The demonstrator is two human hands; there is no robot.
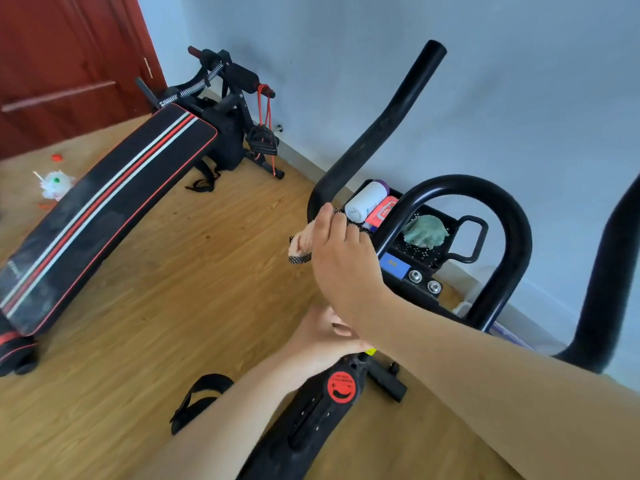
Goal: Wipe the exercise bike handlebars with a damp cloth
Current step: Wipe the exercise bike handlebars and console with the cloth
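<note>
Gripping the pink cloth [299, 245] against the bend of the left handlebar [381, 123], the right hand [341, 258] has its fingers curled over it, cloth ends poking out to the left. Lower down, the left hand [322, 336] sits by the bike frame [311, 420], half hidden under the right forearm, so I can't tell its grip. Behind, a tray [415, 252] holds a white bottle [367, 200] and a green rag [424, 230]. A sit-up board [104, 209] lies on the floor [173, 271].

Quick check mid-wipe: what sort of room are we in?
Probably a home workout room: a sit-up bench lies on the wood floor near a red door, and the right hand holds a cloth against the exercise bike handlebar.
</note>
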